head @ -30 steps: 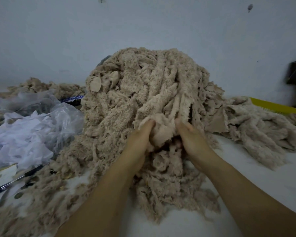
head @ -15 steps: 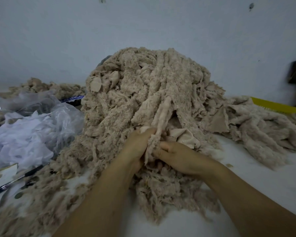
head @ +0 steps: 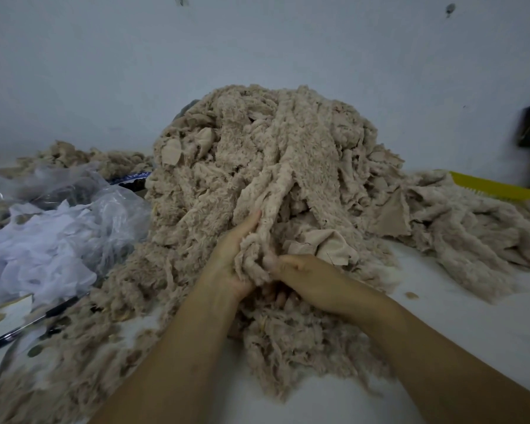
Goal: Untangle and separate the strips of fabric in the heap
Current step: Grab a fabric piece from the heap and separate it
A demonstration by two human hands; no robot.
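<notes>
Grip configuration has changed within the last second. One second earlier both hands were spread on either side of a wad at the front of the heap (head: pixel 257 166). The right hand (head: pixel 314 278) has since turned inward and dropped, and now sits just beside the left hand (head: pixel 234 258).

Left hand: fingers curled round the lower end of a long fleece strip (head: pixel 276 194). Right hand: fingers curled into the same clump from the right, with its fingertips buried in fabric.

The strip runs from the hands up the face of the heap, and its upper part lies among neighbouring strips. A smooth flap of backing fabric (head: pixel 331 244) is now exposed just right of the strip.

The heap rests on the white table (head: pixel 471 325), between a clear bag of white mesh (head: pixel 49 240) and a lower pile of strips (head: pixel 471 228).

Assessment: one strip has been isolated at its end but not freed. Nearly the whole heap remains unsorted.
</notes>
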